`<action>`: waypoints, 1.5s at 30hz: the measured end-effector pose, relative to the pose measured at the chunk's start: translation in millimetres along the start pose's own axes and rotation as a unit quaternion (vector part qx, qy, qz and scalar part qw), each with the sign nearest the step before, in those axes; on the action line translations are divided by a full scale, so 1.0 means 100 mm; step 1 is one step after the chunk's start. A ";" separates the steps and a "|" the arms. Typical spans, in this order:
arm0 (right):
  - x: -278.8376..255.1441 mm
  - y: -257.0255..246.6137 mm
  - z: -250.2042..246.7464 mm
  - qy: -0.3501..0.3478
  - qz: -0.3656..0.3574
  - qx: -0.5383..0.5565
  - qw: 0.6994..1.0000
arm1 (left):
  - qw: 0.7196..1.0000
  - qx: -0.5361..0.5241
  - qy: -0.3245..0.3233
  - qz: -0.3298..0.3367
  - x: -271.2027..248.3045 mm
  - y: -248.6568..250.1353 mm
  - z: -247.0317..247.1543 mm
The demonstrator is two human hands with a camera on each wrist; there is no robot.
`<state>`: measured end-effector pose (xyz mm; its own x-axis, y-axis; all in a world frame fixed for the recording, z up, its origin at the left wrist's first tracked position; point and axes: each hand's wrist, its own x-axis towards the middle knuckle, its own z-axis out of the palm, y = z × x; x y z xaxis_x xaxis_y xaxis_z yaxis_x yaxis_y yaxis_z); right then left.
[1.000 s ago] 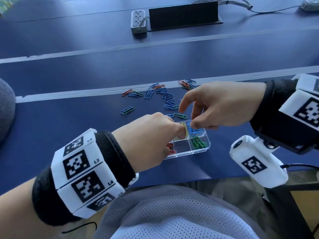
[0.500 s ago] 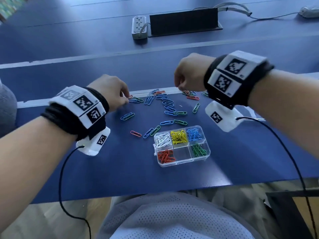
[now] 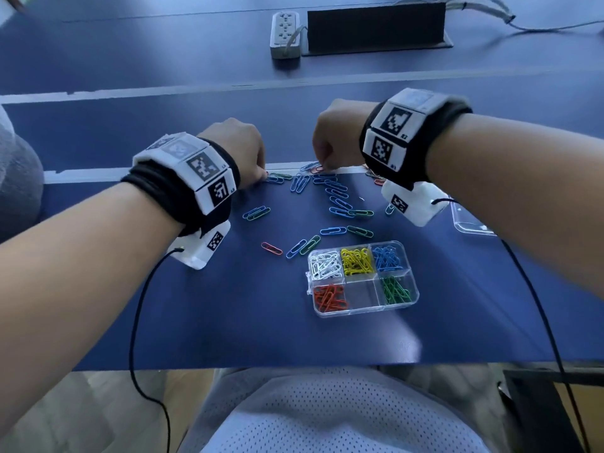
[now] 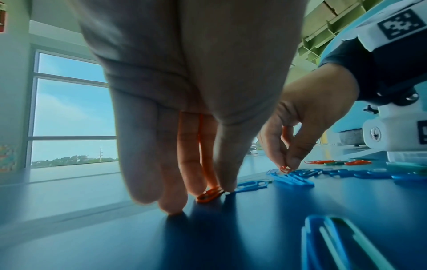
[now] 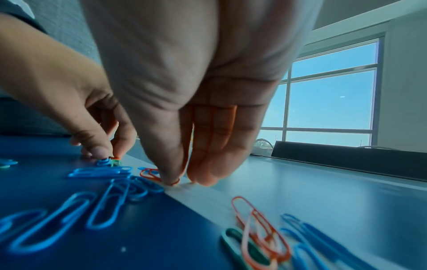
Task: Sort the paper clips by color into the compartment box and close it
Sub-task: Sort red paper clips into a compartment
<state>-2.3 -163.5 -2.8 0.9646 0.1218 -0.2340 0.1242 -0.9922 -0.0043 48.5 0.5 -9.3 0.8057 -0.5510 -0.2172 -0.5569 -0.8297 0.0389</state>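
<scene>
Power strip (image 3: 285,35) behind scattered clips (image 3: 336,194)

A blue tabletop (image 3: 163,305) is crossed by pale stripes. At its far side a white power strip (image 3: 285,34) is laid just left of a black panel (image 3: 376,27), from whose right end grey cables (image 3: 490,14) are led. Large windows (image 4: 71,109) are seen beyond.
</scene>
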 end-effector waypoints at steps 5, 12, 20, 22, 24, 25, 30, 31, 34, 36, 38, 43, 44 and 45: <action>-0.02 0.01 0.06 0.006 -0.002 -0.008 1.000 | 0.998 -0.033 -0.047 -0.012 0.00 0.02 0.00; -0.15 0.25 0.06 0.035 0.067 0.219 0.973 | 0.992 -0.100 -0.078 -0.001 -0.10 -0.06 -0.03; -0.35 0.58 0.08 0.059 0.207 0.395 0.893 | 0.999 0.006 -0.021 0.026 -0.14 0.04 -0.04; -0.37 0.61 0.13 0.062 0.231 0.382 0.893 | 0.999 0.016 -0.018 0.022 -0.12 0.08 -0.03; -0.37 0.60 0.16 0.067 0.233 0.368 0.898 | 0.999 0.022 -0.018 0.019 -0.09 0.10 -0.03; -0.37 0.58 0.16 0.068 0.228 0.351 0.905 | 0.999 0.024 -0.021 0.017 -0.08 0.10 -0.03; -0.39 0.46 0.15 0.021 0.211 0.201 0.956 | 0.999 0.020 -0.042 -0.014 -0.08 0.13 0.00; -0.39 0.44 0.15 0.014 0.207 0.168 0.964 | 0.999 0.019 -0.046 -0.020 -0.09 0.13 0.01; -0.41 0.38 0.17 0.016 0.188 0.119 0.975 | 0.998 0.009 -0.057 -0.031 -0.09 0.14 0.01; -0.40 0.37 0.15 0.016 0.183 0.117 0.976 | 0.998 0.007 -0.061 -0.032 -0.10 0.14 0.00; -0.38 0.36 0.14 0.004 0.181 0.118 0.976 | 0.998 0.009 -0.061 -0.031 -0.11 0.13 0.01; -0.39 0.39 0.17 0.000 0.190 0.154 0.969 | 0.999 -0.010 -0.047 -0.014 -0.18 0.09 0.01; -0.40 0.39 0.17 0.005 0.196 0.165 0.966 | 0.998 -0.035 -0.046 -0.012 -0.20 0.08 0.01; -0.41 0.40 0.16 0.006 0.205 0.176 0.963 | 0.997 -0.067 -0.045 -0.011 -0.23 0.07 0.01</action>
<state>-40.2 -208.0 -9.1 0.9188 -0.2830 -0.2752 -0.3515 -0.9039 -0.2438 26.2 7.2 -5.0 0.7927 -0.5274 -0.3058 -0.5027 -0.8492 0.1615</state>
